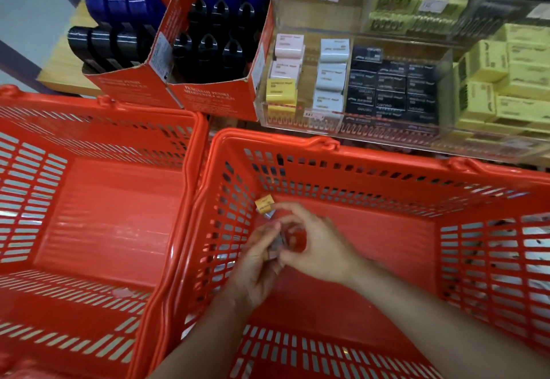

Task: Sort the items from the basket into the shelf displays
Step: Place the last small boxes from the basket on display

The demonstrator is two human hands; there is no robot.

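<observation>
While both hands work low inside the right-hand basket (372,152), the left hand (256,262) curls its fingers round a small grey item (278,246) too blurred to name. The right hand (315,244) meets it from the three o'clock side, thumb and fingertips bent inward and pinching at the same item, so the two hands touch over it.

Just beyond the fingertips, at about eleven o'clock from the hands, a small yellow box (264,204) lies on the basket floor near the far left corner. Whether a finger touches it cannot be told.

A second red basket (98,104) stands at nine o'clock, its rim pressed against the first.

At twelve o'clock sits the shelf. A clear plastic tray (446,140) there holds small boxes in rows: pink boxes (288,46) with yellow ones (281,91) in front on the left, pale blue boxes (333,51) in the next row, black boxes (390,83) to their right. Stacks of yellow cartons (518,80) fill the two o'clock corner. At eleven o'clock a red cardboard display box (208,98) carries blue and black sharpeners (208,54) standing upright, with more (125,6) in the carton beside it.
</observation>
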